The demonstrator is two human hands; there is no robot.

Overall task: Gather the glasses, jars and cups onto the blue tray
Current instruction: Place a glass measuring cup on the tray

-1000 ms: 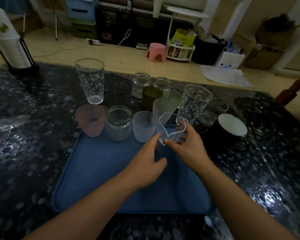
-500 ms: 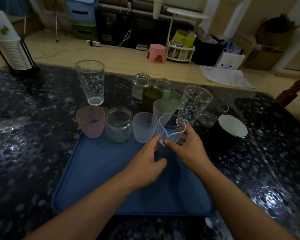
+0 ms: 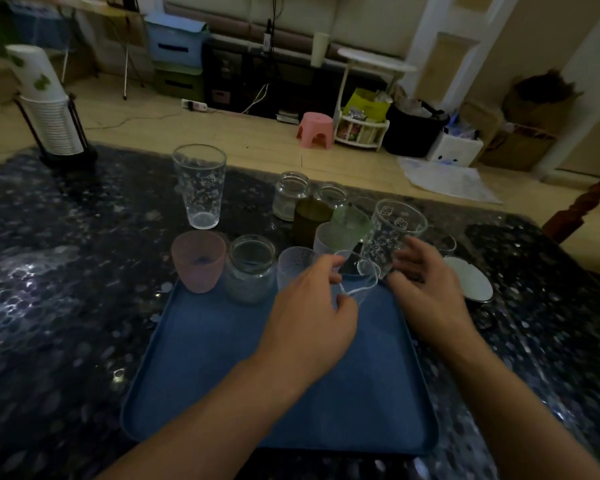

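The blue tray (image 3: 222,375) lies on the dark table in front of me. Along its far edge stand a pink cup (image 3: 198,261), a glass jar (image 3: 252,268) and a frosted cup (image 3: 291,268). Beside them on the tray is a clear heart-shaped glass (image 3: 359,280). My left hand (image 3: 312,317) pinches its near rim with thumb and forefinger. My right hand (image 3: 426,292) hovers just right of it with fingers spread, holding nothing, close to a printed tumbler (image 3: 394,230).
Beyond the tray stand a tall printed glass (image 3: 201,188), two small jars (image 3: 290,195), a dark olive cup (image 3: 310,220), a green cup (image 3: 349,223) and a black mug (image 3: 470,280) at the right. A stack of paper cups (image 3: 54,123) is at the far left.
My right hand has let go of the heart-shaped glass and moved right, fingers opening. My left hand has closed onto the glass's rim. The view has tilted up slightly.
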